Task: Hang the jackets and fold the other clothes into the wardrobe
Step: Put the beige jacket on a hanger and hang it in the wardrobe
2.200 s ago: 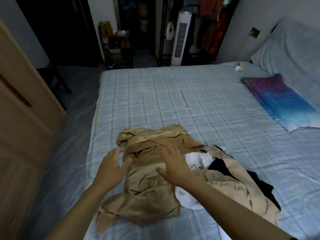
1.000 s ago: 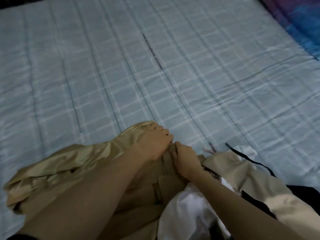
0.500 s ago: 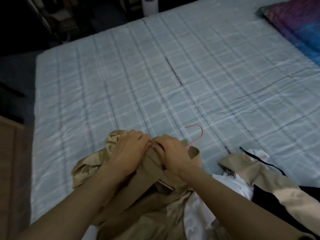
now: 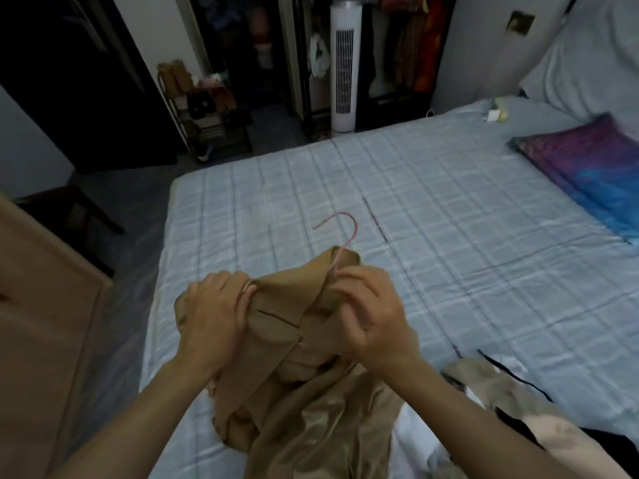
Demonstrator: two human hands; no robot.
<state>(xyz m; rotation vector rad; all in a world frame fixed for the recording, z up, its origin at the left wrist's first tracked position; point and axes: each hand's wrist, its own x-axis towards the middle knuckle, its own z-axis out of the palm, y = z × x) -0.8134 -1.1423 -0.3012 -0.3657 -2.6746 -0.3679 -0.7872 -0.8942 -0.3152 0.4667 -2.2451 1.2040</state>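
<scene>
A tan jacket [image 4: 287, 368] is lifted off the bed, with a thin pink hanger [image 4: 340, 233] sticking out of its collar, hook upward. My left hand [image 4: 212, 316] grips the jacket's left shoulder. My right hand [image 4: 371, 309] pinches the hanger's neck and the collar cloth together. The jacket's shiny lining hangs down toward the camera. A pile of other clothes [image 4: 511, 420], beige, white and black, lies on the bed at the lower right.
The checked light-blue bed [image 4: 415, 202] fills the middle. A purple-blue pillow [image 4: 594, 167] lies at the right. A wooden wardrobe door [image 4: 41, 323] stands at the left. Beyond the bed are a white tower fan [image 4: 343, 67], a shoe rack [image 4: 204, 108] and hanging clothes [image 4: 415, 39].
Both hands went from flat on the jacket to gripping its collar and raised it off the bed. The pink hanger's hook has come into view. The camera has tilted back up.
</scene>
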